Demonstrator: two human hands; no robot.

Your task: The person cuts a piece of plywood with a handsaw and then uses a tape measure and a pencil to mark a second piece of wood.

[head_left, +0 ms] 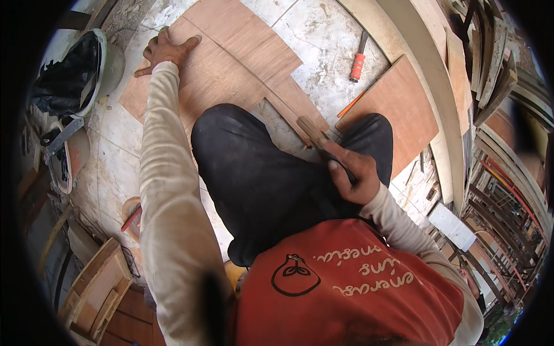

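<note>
Left hand (164,52) spread flat on plywood (231,63) far corner; right hand (352,173) fisted on saw (314,134), blade angled up-left along the cut.

Your left arm is fully extended forward, left hand (164,52) flat, palm down, fingers spread. Your right arm is bent, right hand (352,173) fisted, thumb uppermost.

Right hand (353,176): its closed grip hides most of the dark tool handle; only the wooden blade end (311,131) shows. Knee (242,150) covers the near part of the plywood sheet (231,63). Second plywood piece (398,109) partly behind the other knee. Timber stack (496,69) at right bends into the rim, cut off. Items in the dark bag (69,75) too blurred to tell.
</note>
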